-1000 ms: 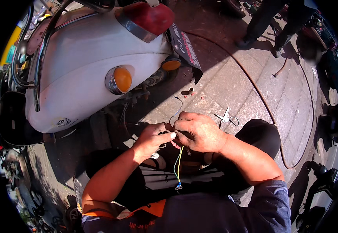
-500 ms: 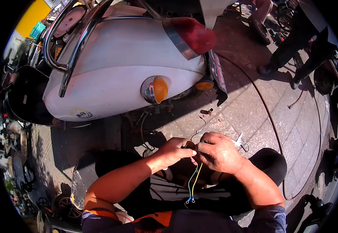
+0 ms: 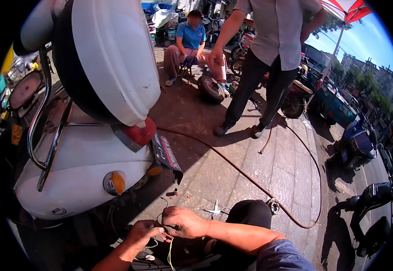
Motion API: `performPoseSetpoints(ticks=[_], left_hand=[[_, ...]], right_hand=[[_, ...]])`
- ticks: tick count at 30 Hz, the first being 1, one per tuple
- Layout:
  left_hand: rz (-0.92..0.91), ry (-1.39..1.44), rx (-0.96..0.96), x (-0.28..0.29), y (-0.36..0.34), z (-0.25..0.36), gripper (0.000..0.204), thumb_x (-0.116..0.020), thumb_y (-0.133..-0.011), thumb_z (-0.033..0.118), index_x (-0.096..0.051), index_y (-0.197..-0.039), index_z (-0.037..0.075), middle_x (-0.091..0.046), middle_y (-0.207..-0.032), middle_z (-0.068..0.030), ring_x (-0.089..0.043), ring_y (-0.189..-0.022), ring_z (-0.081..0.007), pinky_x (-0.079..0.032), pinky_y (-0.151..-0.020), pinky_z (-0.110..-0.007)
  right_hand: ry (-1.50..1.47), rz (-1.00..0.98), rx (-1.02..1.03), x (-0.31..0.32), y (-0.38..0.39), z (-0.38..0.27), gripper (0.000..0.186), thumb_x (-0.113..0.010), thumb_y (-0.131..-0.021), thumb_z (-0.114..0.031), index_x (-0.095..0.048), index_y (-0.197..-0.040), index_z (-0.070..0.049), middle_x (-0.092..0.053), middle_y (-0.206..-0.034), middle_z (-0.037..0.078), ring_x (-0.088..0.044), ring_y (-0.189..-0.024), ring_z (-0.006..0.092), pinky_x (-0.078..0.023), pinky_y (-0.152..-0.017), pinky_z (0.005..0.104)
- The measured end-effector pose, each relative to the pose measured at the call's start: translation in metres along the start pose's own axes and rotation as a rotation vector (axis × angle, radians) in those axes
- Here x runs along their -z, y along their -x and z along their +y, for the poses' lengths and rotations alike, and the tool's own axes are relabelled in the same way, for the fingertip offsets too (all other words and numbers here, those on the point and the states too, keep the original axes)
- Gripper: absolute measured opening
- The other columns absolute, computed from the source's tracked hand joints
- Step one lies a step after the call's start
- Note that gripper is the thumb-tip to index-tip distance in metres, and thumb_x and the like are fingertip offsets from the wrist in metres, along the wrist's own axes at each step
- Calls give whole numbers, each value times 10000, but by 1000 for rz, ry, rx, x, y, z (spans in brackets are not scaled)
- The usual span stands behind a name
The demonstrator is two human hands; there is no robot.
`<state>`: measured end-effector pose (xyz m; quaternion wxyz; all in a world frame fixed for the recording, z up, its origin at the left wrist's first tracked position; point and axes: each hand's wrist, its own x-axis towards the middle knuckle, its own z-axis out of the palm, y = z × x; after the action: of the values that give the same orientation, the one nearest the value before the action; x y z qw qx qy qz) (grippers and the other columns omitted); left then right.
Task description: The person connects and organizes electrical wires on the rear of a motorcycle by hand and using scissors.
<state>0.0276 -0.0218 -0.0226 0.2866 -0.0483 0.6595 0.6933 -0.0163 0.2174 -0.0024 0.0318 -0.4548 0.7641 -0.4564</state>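
Note:
Low in the view, my left hand (image 3: 143, 234) and my right hand (image 3: 183, 222) meet with fingers pinched together. Both grip thin electrical wires (image 3: 170, 253); a yellow one hangs below, and a red piece shows by the fingertips. The exact point where they pinch is hidden. A thin dark wire rises above the hands toward the scooter. Just ahead and left stands the white motor scooter (image 3: 76, 171), with an orange turn signal (image 3: 115, 183), a red tail light (image 3: 137, 134) and a white top box (image 3: 110, 58).
A pale pointed tool (image 3: 216, 208) lies on the paving beside my knee. A brown hose (image 3: 232, 165) curves across the ground to the right. Ahead, a person in dark trousers (image 3: 262, 86) stands; another sits behind a loose wheel (image 3: 211, 89). Parked scooters (image 3: 356, 144) line the right.
My view has tilted up and swung right, bringing the standing and seated people into sight. My hands stay together on the wires and now appear lower and further left.

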Motion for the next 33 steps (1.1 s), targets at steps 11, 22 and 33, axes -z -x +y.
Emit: performPoseSetpoints(ticks=[11,22,33], left_hand=[[-10,-52,-162,11,12,8,159,-722,-924,167,-742,-921,9,-666,-843,28,-581,-818,-71,-461,-734,-269],[161,-412,-311,-1,12,10,137,-723,-894,147,-715,-867,13,-645,-795,-23,-588,-762,-114,-469,-706,-312],[106,-287,-360,-6,12,15,186,-689,-978,181,-729,-910,13,-665,-845,-36,-602,-809,-111,-479,-757,-296]], right_hand=[[-78,40,-64,-6,-10,-12,207,-735,-860,-85,-653,-1038,-21,-649,-1023,165,-650,-968,396,-540,-823,459],[-5,4,-207,-7,-5,-7,169,-692,-960,-158,-638,-1055,-29,-671,-1079,179,-656,-1006,390,-530,-878,473],[-254,95,-350,-25,6,-3,172,-655,-1024,-94,-617,-1166,-5,-686,-1037,166,-691,-964,309,-555,-865,394]])
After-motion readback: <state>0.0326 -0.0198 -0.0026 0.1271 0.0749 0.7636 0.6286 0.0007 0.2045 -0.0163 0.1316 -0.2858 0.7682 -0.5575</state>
